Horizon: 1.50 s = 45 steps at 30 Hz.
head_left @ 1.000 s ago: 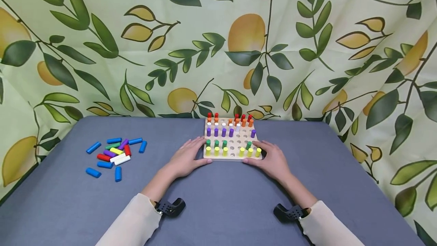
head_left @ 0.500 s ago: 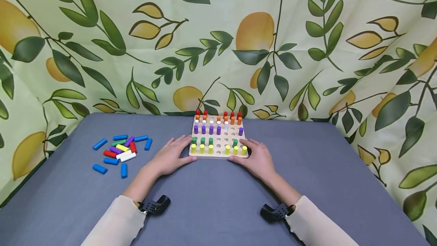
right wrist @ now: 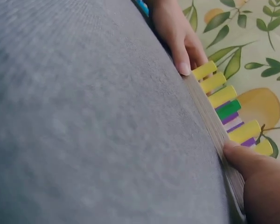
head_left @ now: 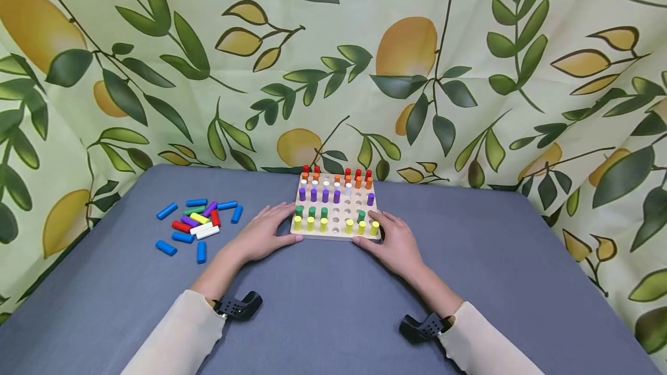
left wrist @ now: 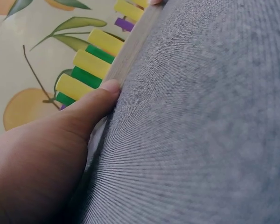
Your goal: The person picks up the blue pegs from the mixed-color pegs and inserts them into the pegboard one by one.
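Both hands hold a light wooden pegboard (head_left: 328,236) at its near corners. My left hand (head_left: 263,234) has its thumb on the front edge and its fingers along the left side. On the right side my right hand (head_left: 397,244) holds the board the same way, thumb at the front. Upright pegs stand in rows by colour: yellow pegs (head_left: 323,225) nearest, then green, purple, white, orange and red. Several holes in the middle and right show no peg. The left wrist view shows the left thumb (left wrist: 105,93) against the board's edge; parts of the fingers are hidden.
Loose pegs lie in a scattered pile left of the board: several blue pegs (head_left: 201,252), with red, white (head_left: 207,232), yellow, green and purple ones. Grey cloth (head_left: 323,305) covers the table. A patterned curtain (head_left: 333,91) hangs behind the table's back edge.
The pegboard has slid left across the table with both hands on it, nearer to the loose pegs. The head view has shifted too. The pegs look unchanged.
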{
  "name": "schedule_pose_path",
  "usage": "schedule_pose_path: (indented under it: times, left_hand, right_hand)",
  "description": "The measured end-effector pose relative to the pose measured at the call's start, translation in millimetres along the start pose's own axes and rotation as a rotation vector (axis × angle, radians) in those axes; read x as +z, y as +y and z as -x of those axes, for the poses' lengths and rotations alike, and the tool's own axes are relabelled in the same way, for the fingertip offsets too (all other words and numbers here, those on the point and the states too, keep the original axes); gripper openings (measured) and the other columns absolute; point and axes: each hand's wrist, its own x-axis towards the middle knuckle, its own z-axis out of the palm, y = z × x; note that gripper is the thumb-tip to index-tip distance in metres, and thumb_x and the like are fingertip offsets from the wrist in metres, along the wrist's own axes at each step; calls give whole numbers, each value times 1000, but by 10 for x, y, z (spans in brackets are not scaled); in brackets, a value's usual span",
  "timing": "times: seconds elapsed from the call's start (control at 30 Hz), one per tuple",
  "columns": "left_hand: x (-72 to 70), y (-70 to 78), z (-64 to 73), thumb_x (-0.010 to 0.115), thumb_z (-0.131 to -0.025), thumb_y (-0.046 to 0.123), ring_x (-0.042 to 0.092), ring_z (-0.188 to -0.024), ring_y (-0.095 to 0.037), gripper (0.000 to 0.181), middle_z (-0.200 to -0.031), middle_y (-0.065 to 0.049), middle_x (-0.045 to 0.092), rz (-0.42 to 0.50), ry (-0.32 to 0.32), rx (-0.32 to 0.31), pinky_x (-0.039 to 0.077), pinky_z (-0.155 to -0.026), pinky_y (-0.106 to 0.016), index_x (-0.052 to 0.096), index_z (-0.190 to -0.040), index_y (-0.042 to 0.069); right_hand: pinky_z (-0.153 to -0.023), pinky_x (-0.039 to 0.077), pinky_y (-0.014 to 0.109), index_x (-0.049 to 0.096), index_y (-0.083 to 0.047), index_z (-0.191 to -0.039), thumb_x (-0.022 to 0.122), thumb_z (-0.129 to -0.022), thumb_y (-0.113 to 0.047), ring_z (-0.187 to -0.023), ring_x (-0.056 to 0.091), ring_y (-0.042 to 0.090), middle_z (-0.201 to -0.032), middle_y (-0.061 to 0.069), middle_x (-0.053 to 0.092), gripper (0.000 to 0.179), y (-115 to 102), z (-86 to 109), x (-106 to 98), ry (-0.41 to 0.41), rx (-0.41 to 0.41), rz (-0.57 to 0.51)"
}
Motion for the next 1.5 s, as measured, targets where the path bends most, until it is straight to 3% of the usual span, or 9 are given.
schedule_pose_path:
  times: [0.27, 0.5, 0.7, 0.9, 1.03, 1.2, 1.33, 1.5]
  left_hand:
    - [10, -37, 44, 66, -94, 53, 28, -154, -36, 78, -161, -13, 40, 9, 19, 0, 14, -127, -58, 42, -154, 11]
    - [-7, 0, -2, 68, -93, 51, 31, -153, -35, 76, -160, -13, 43, 8, 35, 20, 16, -126, -58, 46, -152, 9]
    - [-124, 38, -14, 81, -85, 39, 47, -143, -36, 73, -149, -14, 55, 48, 71, 4, 36, -118, -56, 53, -146, 12]
    - [-281, -7, 35, 84, -83, 28, 48, -141, -37, 63, -148, -15, 55, -77, 134, 6, 41, -114, -58, 60, -139, 11]
    - [-359, -36, 69, 79, -88, 26, 47, -140, -39, 53, -148, -17, 54, -154, 229, -68, 41, -112, -60, 63, -136, 9]
    - [-430, -56, 111, 71, -94, 24, 51, -134, -42, 45, -143, -21, 55, -161, 341, -196, 44, -108, -61, 62, -134, 5]
    - [-452, -107, 157, 71, -93, 20, 55, -126, -44, 46, -137, -25, 57, -159, 374, -255, 48, -102, -61, 62, -134, 2]
    - [-477, -169, 198, 74, -91, 17, 57, -118, -45, 48, -132, -28, 55, -149, 372, -295, 50, -95, -59, 61, -134, 1]
  right_hand:
    - [-113, 41, 57, 55, -17, -145, 79, -82, -53, -139, 52, 35, -146, 12, 59, 76, 256, -101, -100, -78, -128, -54]
    - [-114, 39, 60, 55, -20, -146, 77, -82, -57, -143, 47, 36, -149, 8, 57, 77, 289, -94, -113, -92, -126, -45]
    - [-115, 38, 59, 54, -19, -147, 77, -83, -56, -144, 46, 36, -150, 7, 57, 77, 282, -76, -111, -92, -120, -32]
    - [-115, 38, 61, 54, -18, -147, 77, -83, -54, -144, 46, 37, -149, 8, 57, 77, 283, -70, -111, -93, -125, -34]
    - [-115, 38, 60, 54, -19, -147, 77, -83, -55, -144, 46, 36, -150, 9, 56, 77, 270, -84, -122, -94, -123, -37]
    - [-114, 39, 59, 54, -19, -146, 77, -83, -55, -143, 47, 35, -149, 8, 57, 77, 264, -97, -124, -87, -125, -39]
    - [-114, 39, 60, 55, -18, -146, 77, -83, -55, -143, 47, 36, -149, 9, 57, 76, 259, -86, -125, -88, -122, -38]
    - [-114, 38, 60, 55, -17, -146, 77, -83, -54, -143, 47, 37, -149, 10, 57, 76, 260, -74, -116, -87, -114, -36]
